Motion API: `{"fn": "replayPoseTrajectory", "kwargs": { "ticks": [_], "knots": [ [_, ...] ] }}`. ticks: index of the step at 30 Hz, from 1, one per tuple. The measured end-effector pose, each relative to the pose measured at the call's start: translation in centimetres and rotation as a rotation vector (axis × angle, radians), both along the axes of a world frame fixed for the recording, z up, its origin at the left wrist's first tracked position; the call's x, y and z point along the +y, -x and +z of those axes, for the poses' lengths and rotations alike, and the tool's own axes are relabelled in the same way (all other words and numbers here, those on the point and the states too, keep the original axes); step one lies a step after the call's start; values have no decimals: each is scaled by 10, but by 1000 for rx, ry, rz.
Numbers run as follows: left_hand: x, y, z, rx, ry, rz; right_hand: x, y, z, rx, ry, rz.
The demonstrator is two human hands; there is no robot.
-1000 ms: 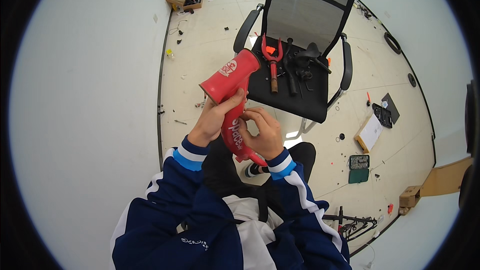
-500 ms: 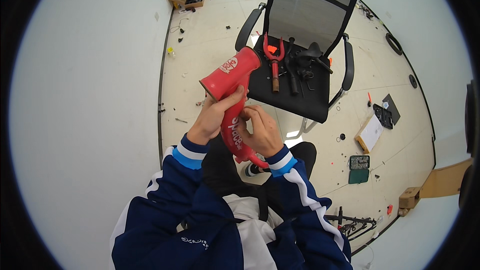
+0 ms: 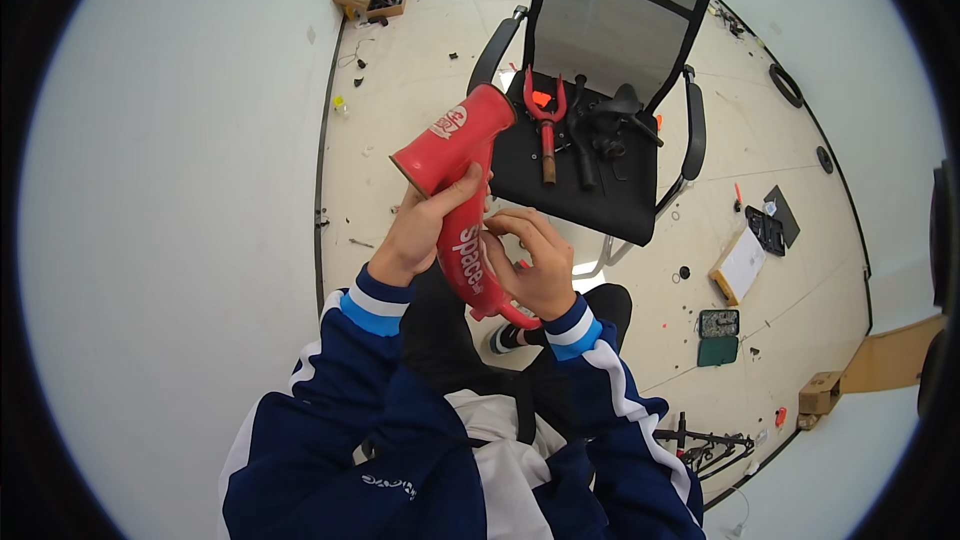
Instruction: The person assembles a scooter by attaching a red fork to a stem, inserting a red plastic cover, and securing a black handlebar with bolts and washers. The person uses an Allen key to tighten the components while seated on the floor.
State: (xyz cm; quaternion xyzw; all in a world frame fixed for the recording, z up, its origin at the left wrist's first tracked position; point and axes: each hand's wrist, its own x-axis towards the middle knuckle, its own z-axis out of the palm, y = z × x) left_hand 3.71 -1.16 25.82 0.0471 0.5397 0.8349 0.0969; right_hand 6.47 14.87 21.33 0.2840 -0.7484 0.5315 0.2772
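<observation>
My left hand [image 3: 418,230] is wrapped round a small red bicycle frame [image 3: 455,253], its thumb lying across the tube just below the wide, open-ended head tube. The frame is tilted, with its head tube up and away from me and its narrower end low, over my legs. Against the right side of the main tube, my right hand [image 3: 540,265] is closed, with thumb and fingertips drawn together. Whatever those fingertips pinch, if anything, is too small or hidden to make out.
A black mesh office chair [image 3: 575,190] stands ahead. On its seat lie a red fork [image 3: 547,135], a black bent bar [image 3: 583,145] and a black saddle [image 3: 625,105]. Right on the floor are a white-topped box [image 3: 740,265] and a green parts case [image 3: 718,351]. A wall [image 3: 180,240] rises at left.
The frame has shifted slightly left and turned a little, showing more of its white lettering. My right hand has moved slightly right and down, its fingers lifted a little from the tube.
</observation>
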Motion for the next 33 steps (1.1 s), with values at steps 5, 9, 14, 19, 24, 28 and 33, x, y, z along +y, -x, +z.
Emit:
{"fn": "replayPoseTrajectory", "kwargs": {
  "ticks": [5,9,14,19,24,28,33],
  "knots": [
    [4,-2,0,3,8,20,-2,3,-3,11,-84,-19],
    [4,-3,-2,-17,12,49,-5,4,-8,80,-137,-55],
    [2,-3,-6,-15,33,51,-8,4,-7,70,-213,-65],
    [1,-2,-2,-29,6,32,-6,9,-4,107,-276,-27],
    [-2,0,-4,-30,-8,30,-4,10,-3,105,-321,8],
    [2,-2,-2,-49,-24,33,-1,11,-5,116,-329,24],
    [3,-2,-4,-64,-38,11,3,12,-6,139,-336,40]
  ]
}}
